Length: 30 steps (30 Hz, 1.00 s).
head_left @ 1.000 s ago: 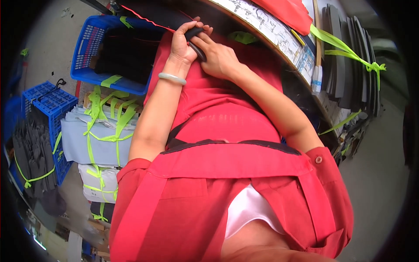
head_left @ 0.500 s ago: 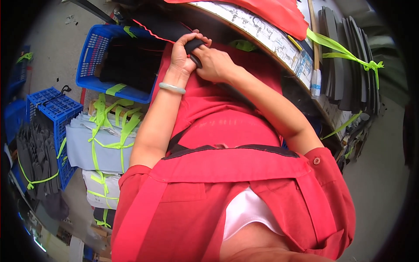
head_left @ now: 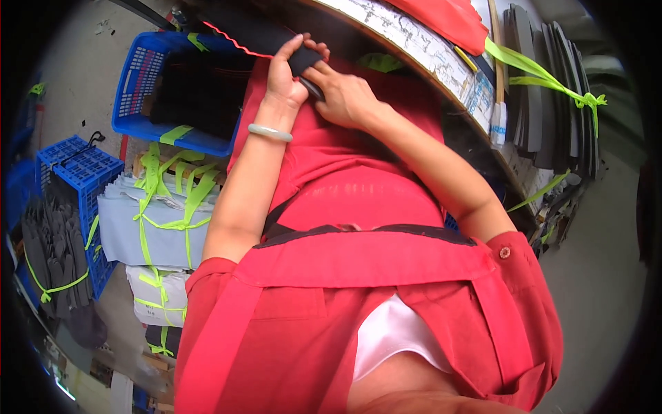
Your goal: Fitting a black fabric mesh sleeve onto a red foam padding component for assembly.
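Note:
My left hand (head_left: pixel 284 77), with a pale bangle at its wrist, is closed around a black piece of material (head_left: pixel 306 61) at the upper middle, in front of my red apron. My right hand (head_left: pixel 345 98) presses against the same piece from the right, its fingers curled. Under its fingers shows a dark, rounded thing (head_left: pixel 313 89), perhaps a handle; its kind is hidden. Just beyond the left hand stretches a dark surface with a wavy red edge (head_left: pixel 238 45).
A blue basket (head_left: pixel 127 103) with dark pieces stands at left. Below it are grey-blue sheets (head_left: pixel 152 231) tied with lime strips, beside another blue crate (head_left: pixel 83 162). At upper right a worktable (head_left: pixel 420 52) carries red material (head_left: pixel 448 24); grey sheets (head_left: pixel 527 90) stand beyond.
Both hands have shifted slightly up, away from me, with the black piece. My left fingers have lifted and spread a little along it. The surroundings shift slightly in the picture.

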Each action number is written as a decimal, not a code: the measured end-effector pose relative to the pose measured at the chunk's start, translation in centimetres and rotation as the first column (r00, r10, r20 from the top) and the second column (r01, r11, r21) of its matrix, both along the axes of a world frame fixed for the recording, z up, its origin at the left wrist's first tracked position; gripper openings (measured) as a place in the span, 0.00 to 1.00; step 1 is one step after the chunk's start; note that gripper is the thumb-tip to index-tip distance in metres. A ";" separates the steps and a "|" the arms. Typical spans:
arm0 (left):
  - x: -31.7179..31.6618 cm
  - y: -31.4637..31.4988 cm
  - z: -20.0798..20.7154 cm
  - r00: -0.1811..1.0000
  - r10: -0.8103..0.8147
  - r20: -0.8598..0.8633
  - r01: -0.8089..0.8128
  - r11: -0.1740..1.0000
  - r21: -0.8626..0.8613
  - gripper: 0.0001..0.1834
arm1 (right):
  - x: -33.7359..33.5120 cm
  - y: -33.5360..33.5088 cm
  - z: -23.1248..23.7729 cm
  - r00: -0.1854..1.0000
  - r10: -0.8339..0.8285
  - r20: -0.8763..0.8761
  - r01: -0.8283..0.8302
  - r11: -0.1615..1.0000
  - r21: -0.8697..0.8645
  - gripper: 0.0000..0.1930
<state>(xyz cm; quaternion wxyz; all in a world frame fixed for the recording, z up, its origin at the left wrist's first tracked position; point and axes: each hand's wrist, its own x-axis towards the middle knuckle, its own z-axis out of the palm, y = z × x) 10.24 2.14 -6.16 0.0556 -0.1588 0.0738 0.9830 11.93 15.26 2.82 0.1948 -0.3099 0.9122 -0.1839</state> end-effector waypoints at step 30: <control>0.2 0.5 2.0 0.993 -0.060 0.101 0.067 0.996 -0.065 0.08 | -0.9 -0.1 -0.8 0.997 0.052 -0.053 -0.047 0.995 0.084 0.24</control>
